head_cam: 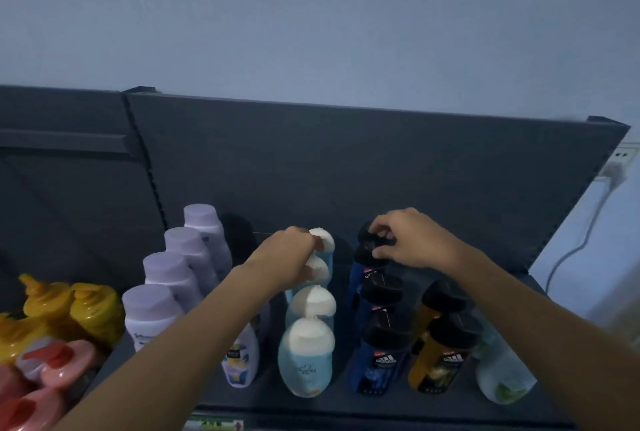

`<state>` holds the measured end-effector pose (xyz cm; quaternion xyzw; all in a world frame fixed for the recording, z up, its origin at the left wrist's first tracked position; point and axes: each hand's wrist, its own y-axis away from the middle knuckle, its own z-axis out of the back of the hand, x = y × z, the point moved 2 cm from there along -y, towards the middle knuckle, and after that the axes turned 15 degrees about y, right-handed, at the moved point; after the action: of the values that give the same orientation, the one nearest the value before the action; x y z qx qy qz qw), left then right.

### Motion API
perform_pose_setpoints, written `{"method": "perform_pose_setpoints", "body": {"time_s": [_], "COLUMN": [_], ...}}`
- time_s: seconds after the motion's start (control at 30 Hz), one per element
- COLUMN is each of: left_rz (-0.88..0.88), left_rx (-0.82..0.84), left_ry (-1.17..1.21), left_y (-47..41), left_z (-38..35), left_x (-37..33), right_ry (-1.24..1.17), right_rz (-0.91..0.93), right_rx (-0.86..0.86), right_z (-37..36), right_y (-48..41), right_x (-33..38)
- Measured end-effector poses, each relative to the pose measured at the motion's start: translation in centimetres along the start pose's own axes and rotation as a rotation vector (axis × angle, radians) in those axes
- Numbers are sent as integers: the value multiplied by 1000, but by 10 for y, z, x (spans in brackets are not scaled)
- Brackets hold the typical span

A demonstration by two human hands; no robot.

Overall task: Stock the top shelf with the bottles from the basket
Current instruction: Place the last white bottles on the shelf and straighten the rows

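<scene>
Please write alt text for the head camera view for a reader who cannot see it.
Two bare hands reach to the back of a dark shelf: the left hand on the white-capped blue bottles, the right hand gripping a black-capped blue bottle. Rows of lilac-capped bottles and amber bottles stand alongside.

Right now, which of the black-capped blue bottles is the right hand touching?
The rearmost blue bottle in that row: the right hand pinches its black cap. The two blue bottles nearer the front stand untouched.
</scene>
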<state>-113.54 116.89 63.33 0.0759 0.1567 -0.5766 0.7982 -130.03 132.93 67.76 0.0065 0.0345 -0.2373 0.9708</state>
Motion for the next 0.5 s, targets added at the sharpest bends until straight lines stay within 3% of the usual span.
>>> {"method": "perform_pose_setpoints", "body": {"time_s": [0.13, 0.5], "left_rz": [46, 102], "left_rx": [64, 33], "left_ry": [10, 51], "left_y": [-7, -16], "left_z": [-5, -8], "left_x": [3, 1], "right_ry": [-32, -21], "right_rz": [49, 73], "right_rx": [84, 102], "right_z": [-16, -28], "right_y": [-12, -14], "right_x": [-2, -7]}}
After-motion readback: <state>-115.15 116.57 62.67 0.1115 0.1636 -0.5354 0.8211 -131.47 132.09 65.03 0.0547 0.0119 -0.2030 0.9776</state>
